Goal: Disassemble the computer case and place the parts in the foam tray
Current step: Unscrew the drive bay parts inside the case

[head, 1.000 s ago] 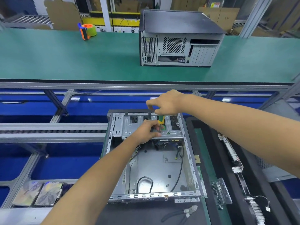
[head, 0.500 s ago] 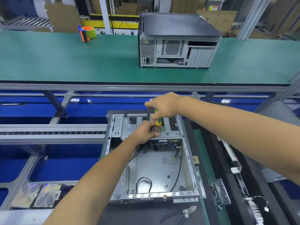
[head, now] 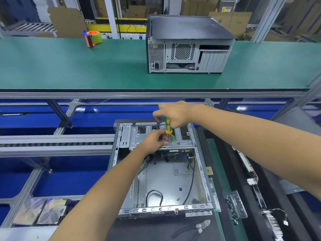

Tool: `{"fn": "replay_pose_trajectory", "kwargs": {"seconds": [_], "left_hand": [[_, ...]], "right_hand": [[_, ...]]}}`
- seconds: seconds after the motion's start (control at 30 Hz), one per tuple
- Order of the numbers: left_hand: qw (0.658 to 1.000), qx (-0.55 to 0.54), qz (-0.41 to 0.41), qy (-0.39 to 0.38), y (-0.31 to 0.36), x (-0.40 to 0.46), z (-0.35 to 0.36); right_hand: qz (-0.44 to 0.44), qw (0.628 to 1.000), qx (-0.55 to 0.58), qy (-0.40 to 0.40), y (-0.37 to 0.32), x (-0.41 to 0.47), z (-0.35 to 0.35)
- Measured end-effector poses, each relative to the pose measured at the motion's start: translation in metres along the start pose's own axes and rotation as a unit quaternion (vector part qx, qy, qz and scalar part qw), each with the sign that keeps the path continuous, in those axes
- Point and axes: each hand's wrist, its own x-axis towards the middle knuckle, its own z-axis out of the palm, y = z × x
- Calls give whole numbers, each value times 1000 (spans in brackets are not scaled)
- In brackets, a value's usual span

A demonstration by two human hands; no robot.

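Unscrewing step: a fastener on the drive bracket (head: 161, 136) at the far end of the open computer case (head: 163, 173) looks to be the work in hand; the screw itself is too small to make out.
Right hand: the right hand (head: 173, 113) has its fingers wrapped round the top of the yellow-and-green screwdriver (head: 168, 126), which stands nearly upright with its tip down on the bracket.
Left hand: the left hand (head: 153, 140) pinches the bare shaft just beside the tip, apparently steadying it.
Case position: it lies open side up on the near table, mostly stripped, with a few black cables (head: 189, 181) left inside.
Foam tray: the dark foam tray (head: 229, 162) sits just right of the case, with removed parts lying in it.
Other tools: side cutters (head: 194, 228) lie near the case's near edge.
Next move: probably turn until the screw frees, catch it with the left fingers, then lift the bracket out and carry it right to the tray.
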Motion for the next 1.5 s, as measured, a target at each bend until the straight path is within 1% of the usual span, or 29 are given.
{"fn": "replay_pose_trajectory", "kwargs": {"seconds": [0.07, 0.1, 0.17, 0.23, 0.27, 0.3, 0.4, 0.47, 0.53, 0.6, 0.63, 0.67, 0.73, 0.8, 0.87, 0.97, 1.0, 1.03, 1.13, 1.2, 1.5], "left_hand": [[1000, 3, 1, -4, 0, 1, 0], [1000, 0, -1, -3, -2, 1, 0], [1000, -3, -8, -1, -1, 0, 2], [1000, -6, -5, -3, 0, 0, 2], [1000, -7, -3, -4, 2, -1, 2], [1000, -9, 0, -4, 4, -2, 1], [1000, -7, 10, -4, 4, -3, 0], [1000, -2, 7, -5, 3, -3, 0], [1000, 0, 0, -5, 2, -3, 0], [1000, 6, -3, -5, 1, -2, 0], [1000, 8, -2, -6, 1, -2, 0], [1000, 8, -1, -7, 1, -2, 0], [1000, 8, 0, -5, 2, -2, 0], [1000, 6, 4, -3, 3, -3, 0], [1000, 3, 5, 1, 6, -4, 0], [1000, -7, 4, 6, 13, -7, -1], [1000, -7, 4, 4, 13, -8, -1], [1000, -7, 4, 3, 14, -8, -1], [1000, -5, -1, 2, 14, -8, 0], [1000, -4, 4, -1, 14, -8, 0], [1000, 3, 8, 0, 12, -7, 0]], "right_hand": [[4, 1000, 21, -5, -1, -1, -1], [15, 1000, 9, -3, 0, -1, -1], [36, 998, -50, 14, 2, 1, 1], [31, 993, -114, 29, 4, 1, 4], [27, 992, -120, 34, 5, 1, 5], [22, 994, -105, 25, 6, 1, 4], [-2, 1000, 11, -21, 8, -3, 0], [9, 998, 54, -35, 9, -6, -1], [23, 999, 34, -31, 12, -7, 2], [14, 1000, -10, -17, 15, -5, 7], [6, 1000, -12, -16, 17, -4, 8], [-7, 1000, 6, -16, 16, -4, 8], [-39, 996, 79, -6, 14, -4, 6], [-57, 992, 111, 6, 9, -4, 5], [-40, 995, 94, 4, 5, -2, 7], [19, 998, -53, 14, 5, 2, 4], [19, 996, -84, 17, 6, 2, 3], [16, 996, -88, 18, 7, 2, 2], [5, 1000, -10, 11, 9, 2, 3], [0, 1000, 19, 23, 8, -1, 4], [16, 997, 28, 70, 16, -7, 1]]}}
